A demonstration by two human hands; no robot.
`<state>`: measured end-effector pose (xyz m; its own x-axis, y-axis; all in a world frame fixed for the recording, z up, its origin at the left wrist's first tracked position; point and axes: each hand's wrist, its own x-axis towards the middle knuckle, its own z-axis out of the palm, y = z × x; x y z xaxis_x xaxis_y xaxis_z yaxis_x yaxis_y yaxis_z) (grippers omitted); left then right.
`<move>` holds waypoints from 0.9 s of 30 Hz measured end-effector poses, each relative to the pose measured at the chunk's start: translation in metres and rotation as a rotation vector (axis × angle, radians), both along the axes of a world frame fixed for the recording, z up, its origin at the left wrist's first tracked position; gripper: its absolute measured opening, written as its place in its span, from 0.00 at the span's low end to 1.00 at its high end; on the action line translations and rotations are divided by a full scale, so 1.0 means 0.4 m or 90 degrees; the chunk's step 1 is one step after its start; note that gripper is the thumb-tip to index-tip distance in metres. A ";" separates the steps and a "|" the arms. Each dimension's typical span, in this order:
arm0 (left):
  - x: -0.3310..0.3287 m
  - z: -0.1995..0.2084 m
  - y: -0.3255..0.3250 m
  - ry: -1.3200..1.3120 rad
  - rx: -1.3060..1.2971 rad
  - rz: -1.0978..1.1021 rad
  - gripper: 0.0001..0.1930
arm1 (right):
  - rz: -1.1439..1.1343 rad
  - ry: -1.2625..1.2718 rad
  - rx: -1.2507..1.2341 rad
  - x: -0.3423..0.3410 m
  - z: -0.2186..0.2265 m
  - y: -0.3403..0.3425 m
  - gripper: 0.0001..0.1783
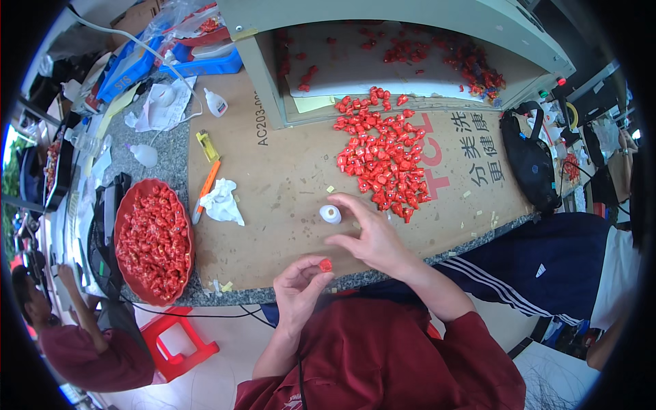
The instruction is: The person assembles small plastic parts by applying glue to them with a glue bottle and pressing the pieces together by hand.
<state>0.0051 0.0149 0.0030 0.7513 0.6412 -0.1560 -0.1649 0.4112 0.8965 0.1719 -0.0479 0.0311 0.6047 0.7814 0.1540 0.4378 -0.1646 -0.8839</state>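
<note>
Apparently, work on the table [171,147] is only partway along, since red pieces lie in quantity at both ends of its cardboard sheet [287,164]. Over the far edge stands a grey cabinet [410,17], its opening holding more scattered pieces [471,65]. Below that, right of centre, spreads a loose heap [383,157] of red pieces, while a red oval tray [134,288] at the left is filled with similar ones; which lot is finished cannot be told, but plenty seems left either way. A black bag [529,160] sits at the right edge, clear of the hands. The right hand [372,236] has an open grip, thumb and fingers apart; the left hand [301,290] has its grip closed in a pinch. Crumpled tissue [222,201] and an orange knife [210,179] lie near the tray, and might hinder a reach there. Beside the right fingertips is a small white bottle [330,214], contact uncertain. Smallest, one red piece [326,264] is between the left fingertips, near the front edge.
</note>
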 end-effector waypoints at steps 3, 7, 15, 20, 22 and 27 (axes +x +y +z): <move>-0.007 -0.005 0.006 -0.005 0.001 0.013 0.13 | 0.010 0.021 -0.042 0.073 0.059 -0.003 0.16; -0.004 -0.004 0.002 -0.009 0.006 0.004 0.13 | -0.010 -0.370 -0.062 0.244 0.042 0.112 0.11; -0.002 -0.002 -0.008 -0.009 -0.002 0.007 0.13 | 0.136 -0.533 -0.120 0.346 -0.005 0.198 0.06; -0.011 -0.011 -0.007 -0.005 0.002 0.017 0.13 | 0.110 -0.238 -0.028 0.169 0.098 0.045 0.09; -0.010 -0.013 -0.010 -0.010 0.067 0.005 0.13 | 0.147 -0.184 -0.051 0.101 0.105 -0.033 0.10; 0.021 0.006 -0.028 0.037 0.214 -0.054 0.14 | 0.060 0.205 -0.008 -0.007 0.052 -0.177 0.08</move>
<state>0.0136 0.0036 0.0053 0.8004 0.5994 0.0089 -0.0877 0.1023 0.9909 0.1691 -0.1189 0.0520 0.5463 0.8365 -0.0428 0.1502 -0.1481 -0.9775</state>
